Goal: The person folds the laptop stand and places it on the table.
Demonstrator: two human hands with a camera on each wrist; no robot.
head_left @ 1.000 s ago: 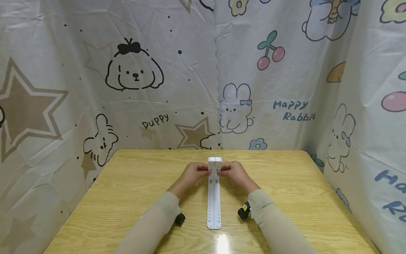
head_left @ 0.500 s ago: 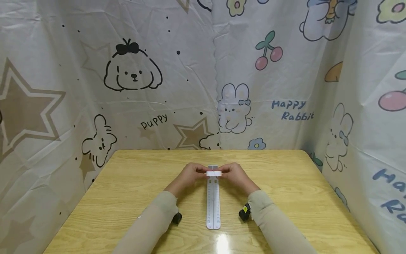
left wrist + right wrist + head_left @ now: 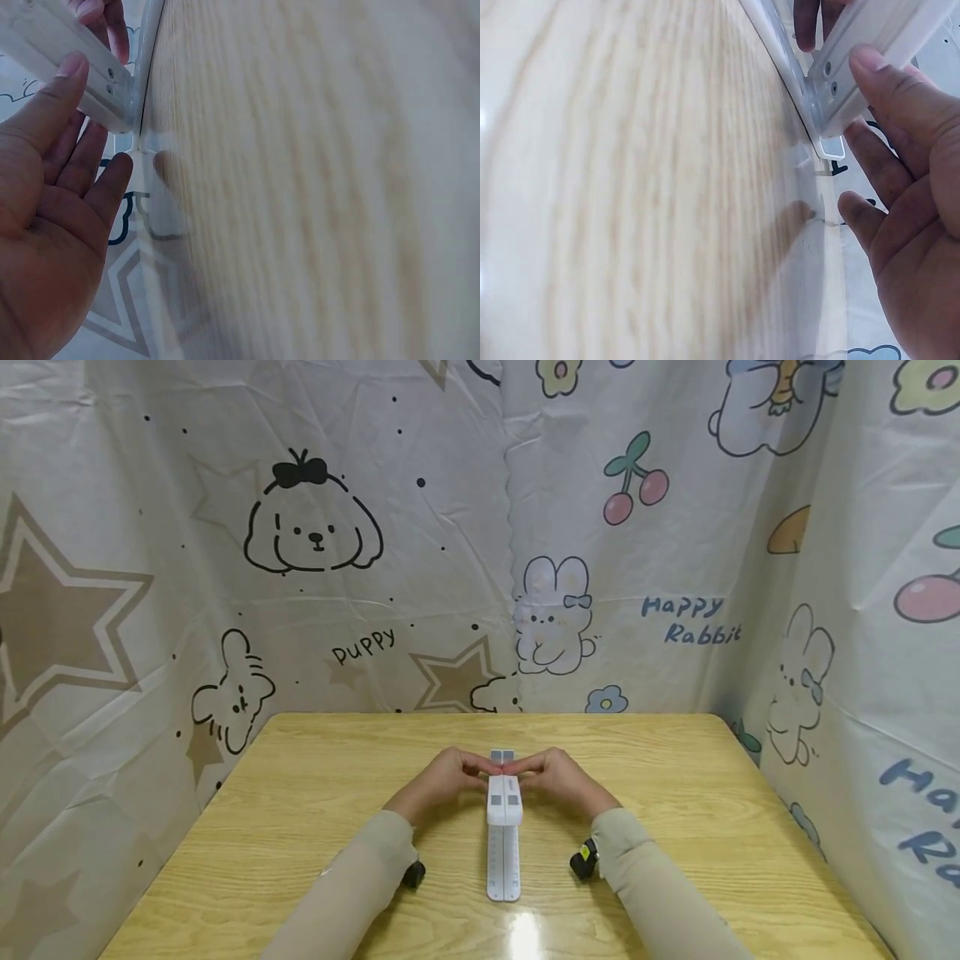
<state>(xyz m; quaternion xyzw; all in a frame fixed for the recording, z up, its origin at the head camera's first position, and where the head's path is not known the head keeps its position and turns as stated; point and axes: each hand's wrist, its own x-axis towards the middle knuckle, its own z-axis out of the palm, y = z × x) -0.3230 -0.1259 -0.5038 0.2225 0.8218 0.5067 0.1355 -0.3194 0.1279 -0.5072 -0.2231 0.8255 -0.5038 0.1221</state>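
Note:
A white folding laptop stand [image 3: 503, 868] made of two narrow halves side by side lies lengthwise on the table. Its raised upper part [image 3: 504, 802] slants toward me and carries grey pads. At the far end of that part, my left hand [image 3: 452, 778] pinches the left side and my right hand [image 3: 553, 777] the right, fingertips close together at the middle. In the left wrist view, the thumb [image 3: 64, 86] lies along the white bar [image 3: 56, 52], with fingers behind it. The right wrist view has the other thumb [image 3: 889, 75] against the bar, beside two small screws.
The stand is on a wooden table [image 3: 315, 793] with rounded far corners. A patterned cloth [image 3: 450, 527] hangs behind and at both sides. Black wrist cameras show under the left sleeve [image 3: 414, 873] and right sleeve [image 3: 583, 860].
The stand's upper part has swung over toward me, from standing upright to slanting above the base, its pads now showing. Both hands keep hold of its far end; the base stays put.

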